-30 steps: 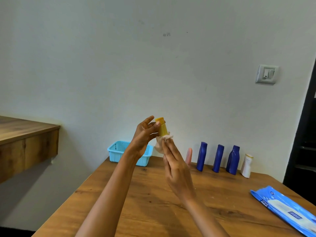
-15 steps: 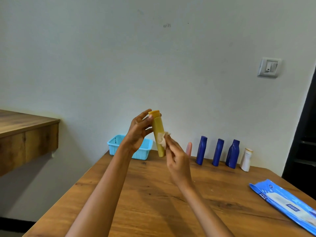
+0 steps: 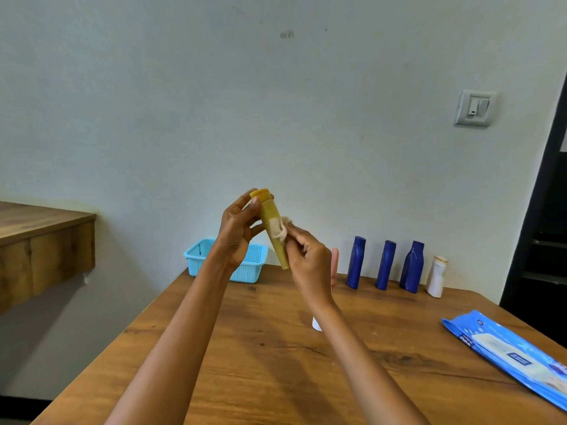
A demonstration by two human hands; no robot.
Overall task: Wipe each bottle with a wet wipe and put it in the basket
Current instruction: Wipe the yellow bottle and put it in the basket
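Wooden table [image 3: 276, 363] against a pale wall carries my wipes pack [image 3: 506, 351], its print too blurred to read. Above the table my left hand [image 3: 236, 234] pinches the yellow bottle [image 3: 273, 225] near its cap, cap up, long axis tilted, base toward my right. My right hand [image 3: 310, 262] presses a wipe [image 3: 280, 230] against its middle. Behind stands the basket [image 3: 196, 256].

— What are the hands holding?
— The left hand [image 3: 237, 233] grips a yellow bottle [image 3: 274, 223] near its cap, tilted, above the wooden table [image 3: 276, 357]. The right hand [image 3: 308, 259] pinches a wet wipe [image 3: 280, 230] against the bottle's middle.
— And behind?
— A light blue basket [image 3: 199, 256], three dark blue bottles [image 3: 385, 265] and a white bottle [image 3: 436, 276] stand along the wall; a blue wipes pack [image 3: 509, 354] lies at right.
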